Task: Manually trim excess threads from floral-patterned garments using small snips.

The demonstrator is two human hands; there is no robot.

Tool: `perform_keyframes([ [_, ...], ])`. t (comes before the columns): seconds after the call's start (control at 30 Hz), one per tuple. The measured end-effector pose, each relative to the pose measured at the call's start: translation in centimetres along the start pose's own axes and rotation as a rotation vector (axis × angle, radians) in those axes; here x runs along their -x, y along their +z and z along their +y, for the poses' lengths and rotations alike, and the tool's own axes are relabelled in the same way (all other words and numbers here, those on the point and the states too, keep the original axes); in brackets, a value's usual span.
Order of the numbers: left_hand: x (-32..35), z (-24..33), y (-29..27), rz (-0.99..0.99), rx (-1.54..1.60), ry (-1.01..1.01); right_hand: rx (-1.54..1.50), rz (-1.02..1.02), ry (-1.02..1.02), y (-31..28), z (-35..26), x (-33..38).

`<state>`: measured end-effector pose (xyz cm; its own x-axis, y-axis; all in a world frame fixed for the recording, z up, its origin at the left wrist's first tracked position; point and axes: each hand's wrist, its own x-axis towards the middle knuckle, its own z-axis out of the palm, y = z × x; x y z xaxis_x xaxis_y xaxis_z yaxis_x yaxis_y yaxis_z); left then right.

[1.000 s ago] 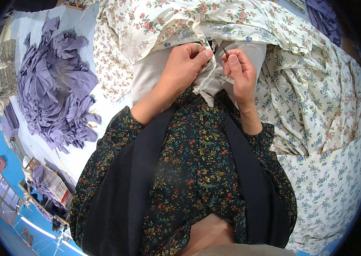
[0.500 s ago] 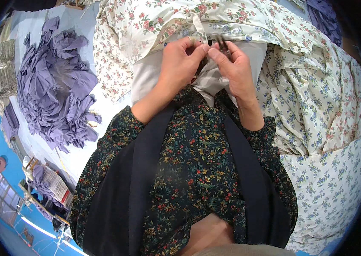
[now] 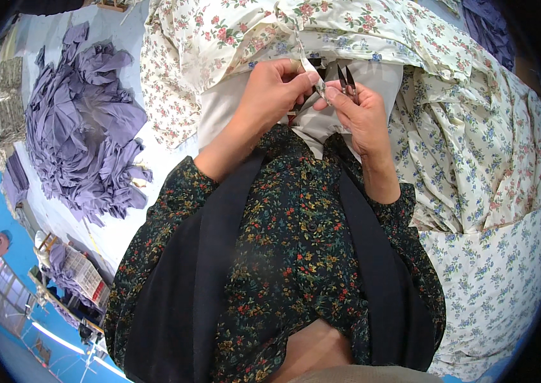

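Now left hand pinches one strip, right hand grips one two-bladed snipper

"What sort of place is it?"

"A garment workshop, by the look of it. A purple cloth heap lies on the left, and floral cloth is piled on the right."

"Not a home, then?"

"The quantity suggests otherwise. Stacks stand at the far left, a crate and tube lights show farther off, and the person's right hand holds snips."
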<state>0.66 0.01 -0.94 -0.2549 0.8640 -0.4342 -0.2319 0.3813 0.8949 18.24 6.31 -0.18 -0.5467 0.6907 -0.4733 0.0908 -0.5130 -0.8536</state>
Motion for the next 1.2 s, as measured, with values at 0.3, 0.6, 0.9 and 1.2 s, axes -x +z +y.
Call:
perform_keyframes([
  [0.3, -0.2, -0.7, 0.0, 0.033, 0.034, 0.045, 0.000, 0.058, -0.018, -0.8, -0.2, -0.2],
  [0.6, 0.7, -0.5, 0.8, 0.011, -0.156, 0.036, 0.110, -0.001, -0.077, 0.2, -0.7, -1.7],
  [0.9, 0.6, -1.4, 1.1, -0.019, -0.290, 0.172, -0.120, -0.139, 0.151, -0.7, -0.2, -2.2],
  [1.2, 0.9, -0.4, 1.2, -0.055, -0.056, 0.025, -0.402, -0.268, -0.021, -2.5, 0.1, -1.1],
])
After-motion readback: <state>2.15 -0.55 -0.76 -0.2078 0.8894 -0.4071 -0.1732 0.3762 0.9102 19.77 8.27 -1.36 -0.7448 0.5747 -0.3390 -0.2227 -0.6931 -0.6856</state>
